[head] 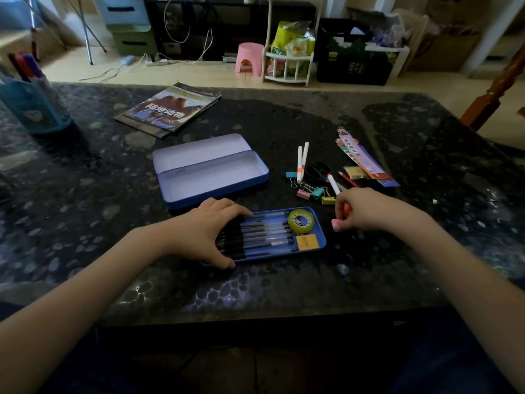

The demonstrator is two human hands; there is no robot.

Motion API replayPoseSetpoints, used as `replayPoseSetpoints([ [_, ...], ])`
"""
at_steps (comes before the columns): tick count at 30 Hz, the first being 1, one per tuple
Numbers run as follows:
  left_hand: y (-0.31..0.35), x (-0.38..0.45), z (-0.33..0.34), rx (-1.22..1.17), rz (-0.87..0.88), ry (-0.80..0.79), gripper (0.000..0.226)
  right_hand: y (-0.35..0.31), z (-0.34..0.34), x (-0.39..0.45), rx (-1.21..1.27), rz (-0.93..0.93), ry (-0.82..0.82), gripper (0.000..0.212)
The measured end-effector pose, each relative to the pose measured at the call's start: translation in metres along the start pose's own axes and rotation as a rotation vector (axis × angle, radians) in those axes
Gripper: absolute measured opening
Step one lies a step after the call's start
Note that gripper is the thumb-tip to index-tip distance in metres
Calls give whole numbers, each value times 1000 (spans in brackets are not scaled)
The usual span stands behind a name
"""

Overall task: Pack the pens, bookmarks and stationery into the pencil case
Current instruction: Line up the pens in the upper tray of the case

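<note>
- Stretched beneath both hands: dark speckled worktop (284, 294), carrying everything.
- Lay open just beyond the left hand's grip: blue pencil case (210, 172), lid flat behind, base bare inside, probably awaiting the tray.
- Sat directly under the left grip: blue inner tray (318, 240), already filled with a row of black pens (255, 237), a tape roll (301, 221) and a yellow eraser-like block (307, 242) at the end nearer the right grip.
- Spread over the tray's left end: left hand (207, 231), fingers loosely splayed across the pens, thumb at the near rim, apparently steadying the tray.
- Hovered just right of the tray: right hand (366, 209), fingers curled, pinching a small pink object (336, 224), perhaps a clip or eraser, likely bound for the tray.
- Lay beyond the right grip, unpacked: bookmarks (363, 157), black scissors (316, 172), two white markers (301, 162), another marker (333, 184), red pencil (349, 180), binder clips (312, 191).
- Crowded together, so likely to snag one another during picking.
- Rested well beyond the left grip: books (170, 109) and blue pen holder (34, 106).
</note>
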State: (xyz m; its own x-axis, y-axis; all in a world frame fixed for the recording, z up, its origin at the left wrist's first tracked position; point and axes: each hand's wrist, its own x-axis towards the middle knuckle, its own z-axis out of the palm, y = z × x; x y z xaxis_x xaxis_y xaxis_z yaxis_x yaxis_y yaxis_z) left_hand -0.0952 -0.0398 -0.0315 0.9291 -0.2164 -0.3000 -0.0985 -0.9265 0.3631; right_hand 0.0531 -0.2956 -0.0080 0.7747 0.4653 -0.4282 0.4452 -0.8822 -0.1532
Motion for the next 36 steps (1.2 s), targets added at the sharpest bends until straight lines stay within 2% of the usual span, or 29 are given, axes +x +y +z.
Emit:
replayPoseSetpoints([
  [4, 0, 1, 0, 32, -11, -18, 92, 0, -5, -3, 21, -58, 83, 20],
  [8, 0, 0, -1, 29, -4, -19, 87, -19, -1, -13, 135, -297, 174, 17],
  [11, 1, -1, -1, 22, -3, -26, 82, -30, 9, -11, 21, -359, 202, 14],
  [14, 1, -2, -1, 18, 0, -18, 81, -31, 16, -6, -46, -363, 183, 15],
  [20, 3, -2, -3, 10, -4, -22, 80, -27, 3, -12, 9, -375, 242, 16],
  [24, 2, -1, -3, 10, -4, -19, 79, -31, 9, -14, -16, -408, 157, 17],
  [27, 2, -2, -2, 20, 0, -14, 79, -32, 11, -9, -134, -383, 169, 22],
  [34, 1, -1, 0, 17, 4, -1, 78, -30, 2, -12, -53, -263, -11, 22],
  [36, 1, -1, 0, 16, 3, -6, 78, -31, 3, -11, -7, -253, -5, 23],
])
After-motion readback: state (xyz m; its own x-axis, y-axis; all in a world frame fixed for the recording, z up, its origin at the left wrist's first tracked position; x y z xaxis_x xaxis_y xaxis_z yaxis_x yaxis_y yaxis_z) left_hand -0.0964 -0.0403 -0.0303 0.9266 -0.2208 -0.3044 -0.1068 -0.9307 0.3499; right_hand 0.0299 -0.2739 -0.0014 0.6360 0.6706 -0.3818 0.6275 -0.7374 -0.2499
